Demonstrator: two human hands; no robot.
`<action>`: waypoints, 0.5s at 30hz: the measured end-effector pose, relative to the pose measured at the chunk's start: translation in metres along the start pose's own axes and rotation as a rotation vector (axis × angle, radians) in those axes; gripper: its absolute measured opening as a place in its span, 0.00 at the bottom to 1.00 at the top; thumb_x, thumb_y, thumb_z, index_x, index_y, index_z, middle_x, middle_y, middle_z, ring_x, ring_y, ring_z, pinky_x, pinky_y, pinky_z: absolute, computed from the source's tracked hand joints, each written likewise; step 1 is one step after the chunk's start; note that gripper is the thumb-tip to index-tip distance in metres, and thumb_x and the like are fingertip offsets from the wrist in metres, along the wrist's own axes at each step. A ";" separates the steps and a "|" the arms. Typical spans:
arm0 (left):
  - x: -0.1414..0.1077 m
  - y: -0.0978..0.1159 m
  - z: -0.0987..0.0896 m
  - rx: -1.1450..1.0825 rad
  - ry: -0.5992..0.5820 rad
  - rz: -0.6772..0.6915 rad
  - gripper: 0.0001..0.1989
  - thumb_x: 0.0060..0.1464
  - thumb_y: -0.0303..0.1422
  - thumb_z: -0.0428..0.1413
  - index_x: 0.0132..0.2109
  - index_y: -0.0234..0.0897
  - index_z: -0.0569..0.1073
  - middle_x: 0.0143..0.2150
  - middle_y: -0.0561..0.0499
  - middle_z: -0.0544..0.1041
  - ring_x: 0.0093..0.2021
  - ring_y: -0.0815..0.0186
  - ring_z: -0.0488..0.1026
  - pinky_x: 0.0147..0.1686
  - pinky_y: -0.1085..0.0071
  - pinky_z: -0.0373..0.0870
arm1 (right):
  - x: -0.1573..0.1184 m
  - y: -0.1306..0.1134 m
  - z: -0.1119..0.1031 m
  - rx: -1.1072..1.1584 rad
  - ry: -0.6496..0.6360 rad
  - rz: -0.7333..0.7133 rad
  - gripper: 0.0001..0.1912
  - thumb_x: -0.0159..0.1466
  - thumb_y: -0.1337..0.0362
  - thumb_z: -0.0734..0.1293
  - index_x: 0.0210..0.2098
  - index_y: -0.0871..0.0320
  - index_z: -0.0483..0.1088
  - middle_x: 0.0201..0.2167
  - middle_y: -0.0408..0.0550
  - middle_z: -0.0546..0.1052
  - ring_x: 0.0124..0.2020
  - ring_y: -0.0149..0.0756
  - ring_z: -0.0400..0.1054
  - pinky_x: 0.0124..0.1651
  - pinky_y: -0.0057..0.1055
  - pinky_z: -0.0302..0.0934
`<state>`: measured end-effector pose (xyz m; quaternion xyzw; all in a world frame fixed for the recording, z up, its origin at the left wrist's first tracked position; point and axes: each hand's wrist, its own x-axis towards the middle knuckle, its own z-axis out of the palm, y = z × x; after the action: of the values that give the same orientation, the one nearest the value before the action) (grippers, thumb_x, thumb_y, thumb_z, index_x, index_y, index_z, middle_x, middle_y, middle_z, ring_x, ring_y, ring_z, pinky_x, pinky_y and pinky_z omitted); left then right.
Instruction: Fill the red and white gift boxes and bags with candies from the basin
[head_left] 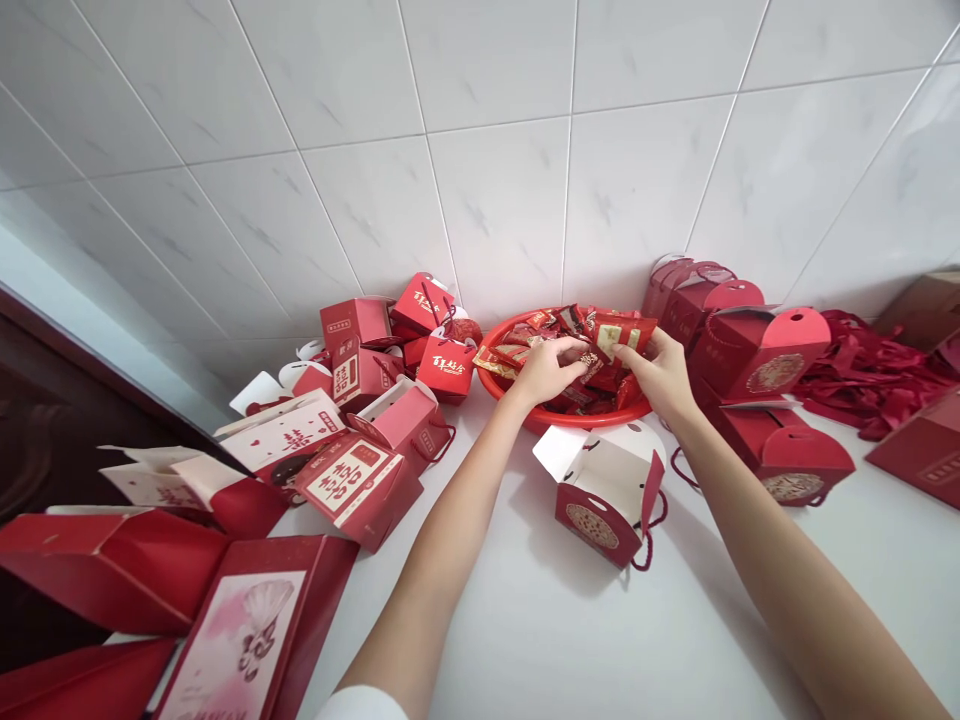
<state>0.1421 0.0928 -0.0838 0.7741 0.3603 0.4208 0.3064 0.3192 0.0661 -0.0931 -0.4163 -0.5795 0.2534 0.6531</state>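
A red oval basin (566,418) full of small red and gold packets stands against the tiled wall. Over its left half, my left hand (551,370) has its fingers bent among the packets, closed on a small red packet (590,362). My right hand (660,375) pinches a larger red and gold packet (619,333) at the basin's right side. Just in front of the basin sits an open red box (600,505) with a white inside and rope handles; its interior looks bare.
Red gift boxes (360,490) of several kinds crowd the left side. More red boxes (765,360) are stacked right of the basin, beside a heap of red ribbon (874,375). Another red box (922,445) lies at the right edge of the white table (525,640).
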 end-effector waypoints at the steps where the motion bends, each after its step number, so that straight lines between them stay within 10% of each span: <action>1: 0.000 0.000 0.000 -0.011 0.003 0.005 0.12 0.54 0.23 0.59 0.47 0.31 0.79 0.48 0.43 0.82 0.47 0.60 0.78 0.53 0.64 0.72 | 0.000 -0.001 0.000 -0.004 -0.003 0.000 0.15 0.54 0.60 0.72 0.41 0.56 0.75 0.41 0.48 0.82 0.43 0.45 0.75 0.49 0.42 0.69; 15: 0.000 -0.006 0.002 -0.012 0.043 0.031 0.13 0.56 0.27 0.59 0.49 0.32 0.78 0.47 0.42 0.82 0.47 0.59 0.78 0.54 0.62 0.71 | -0.001 0.006 -0.001 -0.050 -0.001 -0.020 0.14 0.55 0.58 0.73 0.40 0.54 0.77 0.38 0.47 0.83 0.39 0.46 0.77 0.45 0.43 0.71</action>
<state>0.1420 0.0960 -0.0899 0.7686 0.3522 0.4442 0.2964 0.3205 0.0684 -0.0987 -0.4268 -0.5899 0.2325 0.6448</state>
